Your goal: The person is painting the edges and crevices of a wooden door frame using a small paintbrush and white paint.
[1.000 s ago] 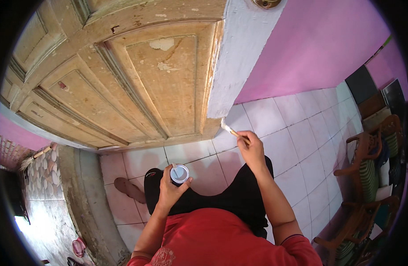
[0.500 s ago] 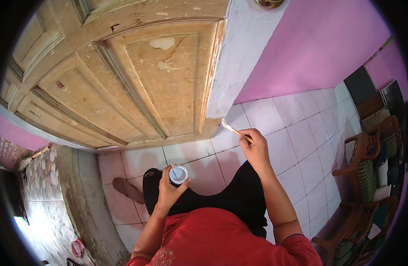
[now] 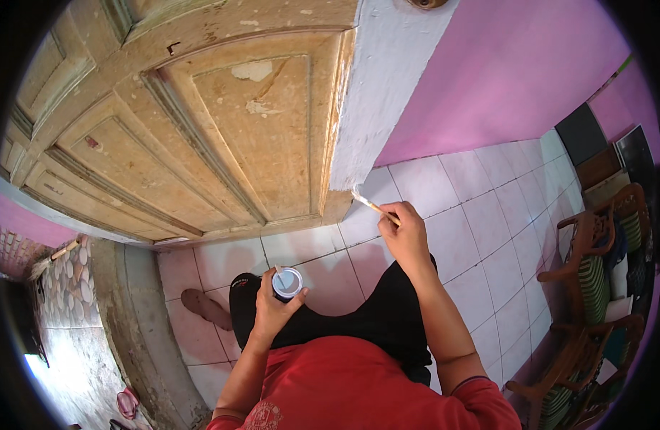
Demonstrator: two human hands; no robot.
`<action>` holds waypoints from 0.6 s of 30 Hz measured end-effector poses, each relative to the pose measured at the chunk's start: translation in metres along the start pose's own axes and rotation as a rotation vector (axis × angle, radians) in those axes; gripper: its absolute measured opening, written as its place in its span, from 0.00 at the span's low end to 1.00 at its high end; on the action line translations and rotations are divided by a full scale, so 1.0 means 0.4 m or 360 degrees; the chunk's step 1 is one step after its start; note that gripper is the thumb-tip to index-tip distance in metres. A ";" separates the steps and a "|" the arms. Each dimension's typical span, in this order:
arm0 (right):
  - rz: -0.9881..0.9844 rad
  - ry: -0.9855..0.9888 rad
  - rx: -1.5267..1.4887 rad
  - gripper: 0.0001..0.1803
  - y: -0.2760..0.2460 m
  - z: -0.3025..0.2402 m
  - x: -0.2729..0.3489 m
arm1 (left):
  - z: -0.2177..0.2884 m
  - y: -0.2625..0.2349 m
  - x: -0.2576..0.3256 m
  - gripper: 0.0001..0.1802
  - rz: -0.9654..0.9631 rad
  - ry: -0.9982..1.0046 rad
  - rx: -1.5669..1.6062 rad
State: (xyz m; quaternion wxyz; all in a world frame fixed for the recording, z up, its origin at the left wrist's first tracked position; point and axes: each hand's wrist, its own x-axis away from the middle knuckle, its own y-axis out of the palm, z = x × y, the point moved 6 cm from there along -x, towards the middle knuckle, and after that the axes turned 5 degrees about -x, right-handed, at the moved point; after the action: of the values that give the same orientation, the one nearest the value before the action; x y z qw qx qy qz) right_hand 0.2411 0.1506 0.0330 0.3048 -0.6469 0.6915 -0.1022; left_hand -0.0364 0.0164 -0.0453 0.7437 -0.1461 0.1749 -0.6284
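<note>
My right hand [image 3: 404, 235] is closed round the wooden handle of a paintbrush [image 3: 373, 206]. Its whitish bristles meet the low end of a door edge strip [image 3: 376, 93] coated in pale grey-white paint. Below that coat, a short stretch of the edge shows bare wood. In my left hand [image 3: 274, 308] is a small open can of pale paint [image 3: 288, 282], held upright above my lap; a thin stick leans inside it. The wooden door [image 3: 258, 129] beside the strip is yellowish brown, with raised panels and several patches of flaked finish.
Pink wall [image 3: 509, 64] rises behind the door. White tiles [image 3: 466, 236] cover the floor. Carved wooden chairs [image 3: 584, 265] with striped cushions line the right side. A brown sandal [image 3: 204, 308] lies at left, near a raised concrete sill [image 3: 140, 322]. A broom [image 3: 57, 254] leans farther left.
The paintbrush and my right hand have shifted slightly left, with the bristles still at the strip's low end. The door sits a little farther left in view. My left hand keeps the can almost still.
</note>
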 end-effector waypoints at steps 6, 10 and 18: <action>0.0080 -0.0010 -0.0110 0.08 -0.038 -0.094 -0.010 | -0.002 -0.005 0.001 0.34 0.0014 0.0007 0.0047; -0.0116 0.0007 0.0048 0.08 -0.002 -0.038 0.020 | 0.001 -0.001 0.002 0.35 0.0015 0.0040 0.0039; 0.0098 -0.0092 -0.0081 0.08 -0.018 -0.106 -0.017 | 0.007 -0.011 -0.003 0.35 0.0006 -0.0011 0.0035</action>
State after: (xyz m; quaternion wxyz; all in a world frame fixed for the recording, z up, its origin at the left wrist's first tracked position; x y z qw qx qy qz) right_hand 0.2234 0.1454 0.0722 0.3111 -0.6357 0.7042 -0.0564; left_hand -0.0392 0.0169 -0.0409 0.7472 -0.1399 0.1657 -0.6283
